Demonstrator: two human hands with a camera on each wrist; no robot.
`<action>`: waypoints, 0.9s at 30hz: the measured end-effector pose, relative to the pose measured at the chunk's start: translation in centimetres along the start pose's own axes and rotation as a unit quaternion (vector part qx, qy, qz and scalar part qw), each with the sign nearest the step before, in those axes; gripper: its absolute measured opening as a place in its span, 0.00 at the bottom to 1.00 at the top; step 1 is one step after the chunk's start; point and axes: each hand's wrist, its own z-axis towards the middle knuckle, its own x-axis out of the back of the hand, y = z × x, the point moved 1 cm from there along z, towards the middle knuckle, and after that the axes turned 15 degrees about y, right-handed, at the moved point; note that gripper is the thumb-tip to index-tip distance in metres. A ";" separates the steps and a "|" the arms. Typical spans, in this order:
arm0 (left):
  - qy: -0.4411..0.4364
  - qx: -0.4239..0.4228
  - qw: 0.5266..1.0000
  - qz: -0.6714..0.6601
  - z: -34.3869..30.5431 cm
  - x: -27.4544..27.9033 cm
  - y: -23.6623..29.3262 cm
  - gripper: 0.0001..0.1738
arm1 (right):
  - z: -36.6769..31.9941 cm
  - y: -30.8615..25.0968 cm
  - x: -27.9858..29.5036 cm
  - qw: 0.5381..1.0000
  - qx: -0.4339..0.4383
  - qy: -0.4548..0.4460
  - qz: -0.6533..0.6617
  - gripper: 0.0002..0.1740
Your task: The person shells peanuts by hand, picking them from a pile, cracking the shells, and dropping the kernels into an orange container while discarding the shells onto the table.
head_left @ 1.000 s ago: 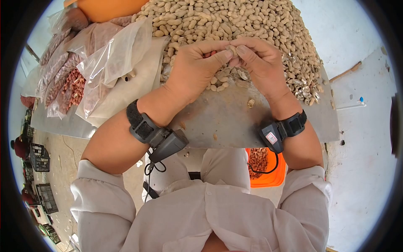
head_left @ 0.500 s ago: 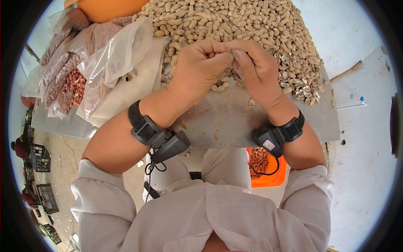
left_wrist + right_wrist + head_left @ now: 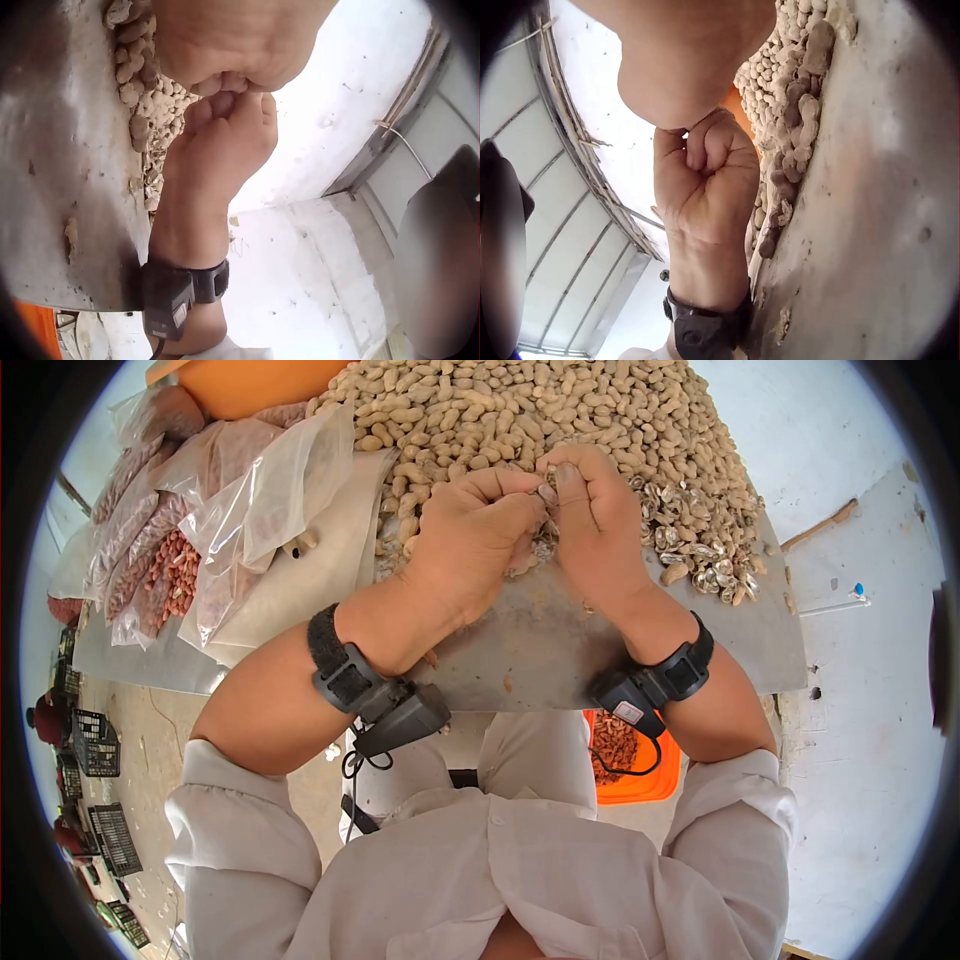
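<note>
Both hands meet at the fingertips over the near edge of a large heap of unshelled peanuts (image 3: 520, 425). My left hand (image 3: 462, 545) has its fingers curled and its thumb against the index finger, pinching a peanut (image 3: 549, 479) of which only a small pale bit shows. Opposite it, the right hand (image 3: 598, 525) pinches the same peanut between thumb and index finger. In the left wrist view the right hand (image 3: 217, 154) lies below the left; the right wrist view shows the left hand's (image 3: 705, 176) curled fingers. Palms hide most of the grip.
Empty shells (image 3: 715, 565) lie at the heap's right side. Plastic bags of red kernels (image 3: 178, 575) and an orange basin (image 3: 255, 385) stand on the left. Below the metal table's (image 3: 520, 660) front edge is an orange tub (image 3: 645, 788) of reddish pieces. Black crates (image 3: 115, 838) stand on the floor.
Both hands have shifted slightly, the right one leftward. The whole peanut seen between the fingertips is now mostly covered. Red kernels earlier visible in the left hand no longer show.
</note>
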 end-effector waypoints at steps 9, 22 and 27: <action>-0.069 0.009 0.998 0.005 0.8 0.5 0.9 0.10 | 0.6 1.0 0.1 0.901 -0.271 -0.122 0.317 0.11; -0.050 0.021 0.998 0.015 1.0 0.9 0.8 0.12 | 1.0 1.7 0.3 0.871 -0.295 -0.109 0.376 0.10; 0.012 0.003 0.999 0.031 1.4 1.1 1.1 0.12 | 2.8 3.2 2.5 0.950 -0.228 -0.022 0.214 0.10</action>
